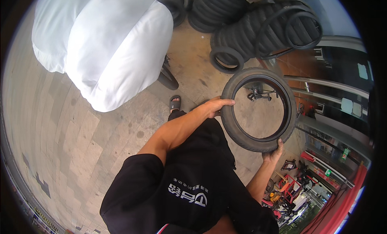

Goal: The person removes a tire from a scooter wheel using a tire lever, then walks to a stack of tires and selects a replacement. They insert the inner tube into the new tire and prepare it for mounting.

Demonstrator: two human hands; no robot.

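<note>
A worn black tyre (232,125) is held up in front of me, to the right of my body, its open ring facing me. My left hand (215,107) grips its left side, with the thumb laid over the sidewall and the fingers mostly hidden behind. At the lower right edge, my right hand (274,152) is closed on the same tyre, thumb on the tread and rim edge. Through the ring I see the floor and a small black metal stand (260,95).
Stacked tyres (246,34) lie at the back right, with a small loose tyre (226,60) beside them. A white cover (117,44) drapes over something at the left, a wheel (167,77) showing below. Glass doors (334,89) and cluttered tools (288,189) line the right.
</note>
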